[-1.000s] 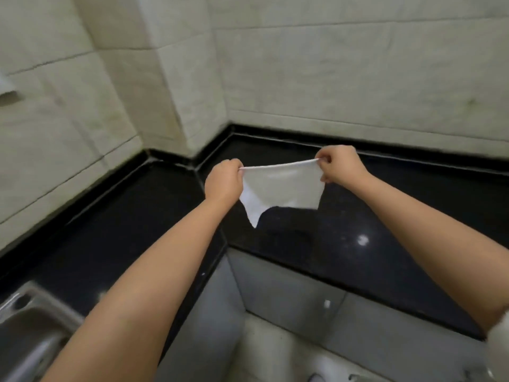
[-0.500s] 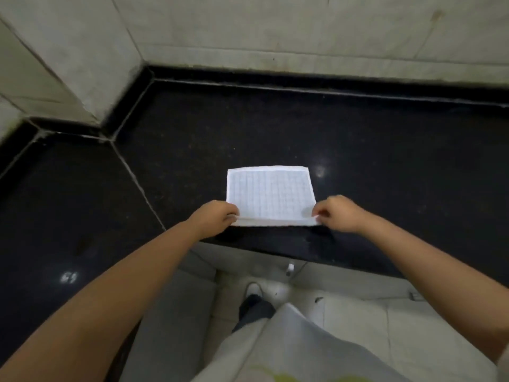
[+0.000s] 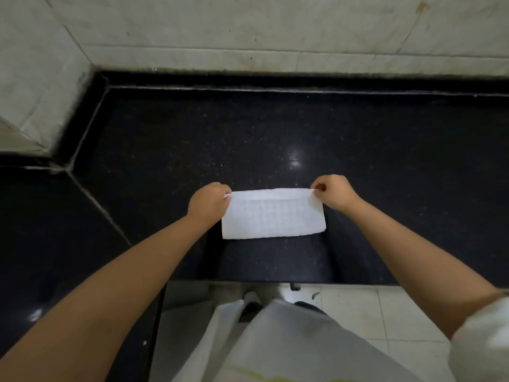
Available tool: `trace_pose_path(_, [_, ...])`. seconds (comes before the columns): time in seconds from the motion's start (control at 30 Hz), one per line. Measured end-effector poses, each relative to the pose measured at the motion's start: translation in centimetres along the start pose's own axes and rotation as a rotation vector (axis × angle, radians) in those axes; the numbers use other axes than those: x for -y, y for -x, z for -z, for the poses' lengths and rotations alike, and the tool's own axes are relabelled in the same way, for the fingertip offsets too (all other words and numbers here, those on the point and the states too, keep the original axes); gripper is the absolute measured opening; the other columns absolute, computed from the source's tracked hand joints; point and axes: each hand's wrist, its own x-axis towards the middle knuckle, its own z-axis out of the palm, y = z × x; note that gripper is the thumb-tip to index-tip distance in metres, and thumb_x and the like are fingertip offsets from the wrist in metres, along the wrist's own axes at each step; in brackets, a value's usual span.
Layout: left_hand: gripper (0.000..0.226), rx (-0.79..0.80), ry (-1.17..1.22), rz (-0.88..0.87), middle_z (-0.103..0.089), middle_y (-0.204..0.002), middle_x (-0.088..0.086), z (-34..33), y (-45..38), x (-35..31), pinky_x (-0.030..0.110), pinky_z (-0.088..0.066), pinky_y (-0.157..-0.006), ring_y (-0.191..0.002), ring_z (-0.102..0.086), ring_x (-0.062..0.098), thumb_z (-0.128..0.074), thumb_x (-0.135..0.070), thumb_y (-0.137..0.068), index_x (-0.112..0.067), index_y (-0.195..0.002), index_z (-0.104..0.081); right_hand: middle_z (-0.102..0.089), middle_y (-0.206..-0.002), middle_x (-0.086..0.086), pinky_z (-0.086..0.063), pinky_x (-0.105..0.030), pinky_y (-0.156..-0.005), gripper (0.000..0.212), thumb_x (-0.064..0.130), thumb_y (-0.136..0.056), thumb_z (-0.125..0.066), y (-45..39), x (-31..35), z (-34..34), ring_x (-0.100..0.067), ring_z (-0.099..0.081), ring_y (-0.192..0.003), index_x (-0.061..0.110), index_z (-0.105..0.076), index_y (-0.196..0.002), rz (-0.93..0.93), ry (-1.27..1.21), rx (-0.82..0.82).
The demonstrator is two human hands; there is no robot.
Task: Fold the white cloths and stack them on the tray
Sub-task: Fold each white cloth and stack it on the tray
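Head view, looking down on a black stone counter point(image 3: 385, 161). White cloth point(image 3: 272, 214), waffle-textured, folded to a wide rectangle, lying flat on the counter near its front edge, at about 12 o'clock from the person's feet. Left hand point(image 3: 208, 202) at the cloth's far-left corner, 9 o'clock of the cloth, knuckles up, fingers curled and pinching the upper layer at that corner; fingertips hidden beneath the hand. Right hand point(image 3: 332, 192) at the far-right corner, 3 o'clock of the cloth, thumb and forefinger closed on the top edge, remaining fingers curled under. Both forearms bare, extended forward, converging from 7 and 5 o'clock toward the cloth. Far edge of the cloth slightly raised between the two pinches, near edge resting on the stone. Pale tiled wall point(image 3: 275, 37) at 12 o'clock, with a corner jutting in at 10 o'clock. Light garment point(image 3: 289, 346) and shoe tips at 6 o'clock, above a pale tiled floor point(image 3: 399, 312). White sleeve point(image 3: 484, 337) cut off at the right edge, blurred. Number of cloth layers not discernible. Bright reflection on the counter at 12 o'clock beyond the cloth.
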Motion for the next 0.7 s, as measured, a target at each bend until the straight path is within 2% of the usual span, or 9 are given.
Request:
trace_pose_path(0.17, [0.024, 0.046, -0.056, 0.069, -0.059, -0.105, 0.013, -1.8, -2.3, 0.1, 0.034, -0.045, -0.075, -0.092, -0.058, 0.027, -0.044, -0.015, -0.095, -0.002, -0.100, -0.063, -0.066, -0.107, -0.017, -0.047, -0.031, -0.080, 0.023, 0.002, -0.088, -0.046, -1.9, -0.9, -2.3, -0.029, -0.060, -0.098, 0.001, -0.067, -0.097, -0.097, 0.019, -0.027])
trace_pose_path(0.27, [0.025, 0.065, -0.074, 0.109, -0.058, -0.108, 0.011, -2.5, -2.6, 0.4, 0.034, -0.047, -0.076, -0.093, -0.058, 0.025, -0.043, -0.018, -0.096, -0.005, -0.104, -0.063, -0.062, -0.108, -0.018, -0.047, -0.034, -0.084, 0.023, 0.002, -0.088, -0.047, -2.3, -1.4, -3.1, -0.030, -0.058, -0.098, 0.000, -0.067, -0.098, -0.069, 0.036, -0.065])
trace_pose_path(0.37, [0.024, 0.044, -0.066, 0.127, -0.055, -0.113, 0.009, -3.2, -2.5, 0.5, 0.034, -0.049, -0.077, -0.097, -0.056, 0.023, -0.043, -0.019, -0.097, -0.006, -0.108, -0.060, -0.060, -0.108, -0.018, -0.044, -0.031, -0.082, 0.023, 0.000, -0.088, -0.047, -2.3, -1.8, -3.4, -0.030, -0.056, -0.101, -0.001, -0.067, -0.099, -0.016, 0.059, -0.082])
trace_pose_path(0.43, [0.027, 0.041, -0.068, 0.129, -0.053, -0.119, 0.008, -3.4, -2.4, 0.6, 0.032, -0.048, -0.080, -0.105, -0.053, 0.022, -0.041, -0.019, -0.097, -0.008, -0.115, -0.058, -0.058, -0.111, -0.017, -0.043, -0.029, -0.081, 0.026, 0.001, -0.089, -0.046, -2.2, -2.0, -3.7, -0.029, -0.054, -0.104, 0.000, -0.064, -0.108, 0.053, 0.128, -0.066])
trace_pose_path(0.53, [0.033, 0.096, -0.162, 0.085, -0.052, -0.125, 0.007, -3.5, -2.2, 0.8, 0.031, -0.045, -0.087, -0.114, -0.049, 0.021, -0.039, -0.020, -0.098, -0.011, -0.127, -0.051, -0.055, -0.116, -0.014, -0.043, -0.033, -0.087, 0.034, 0.005, -0.091, -0.044, -2.0, -1.9, -3.6, -0.029, -0.050, -0.109, 0.006, -0.055, -0.123, 0.115, 0.284, 0.009])
trace_pose_path(0.6, [0.031, 0.125, -0.213, 0.077, -0.052, -0.123, 0.008, -3.2, -2.1, 0.9, 0.030, -0.045, -0.085, -0.112, -0.050, 0.022, -0.040, -0.018, -0.097, -0.010, -0.126, -0.052, -0.053, -0.112, -0.014, -0.045, -0.034, -0.085, 0.032, 0.002, -0.088, -0.044, -2.4, -1.5, -3.4, -0.029, -0.050, -0.107, 0.004, -0.057, -0.118, 0.090, 0.322, 0.056])
trace_pose_path(0.7, [0.022, 0.169, -0.302, 0.040, -0.051, -0.116, 0.009, -2.4, -1.9, 0.3, 0.027, -0.040, -0.071, -0.105, -0.051, 0.021, -0.041, -0.011, -0.095, -0.006, -0.108, -0.058, -0.047, -0.095, -0.008, -0.043, -0.031, -0.073, 0.025, 0.000, -0.085, -0.045, -2.6, -0.7, -2.7, -0.026, -0.053, -0.093, -0.001, -0.064, -0.100, 0.093, 0.332, 0.108])
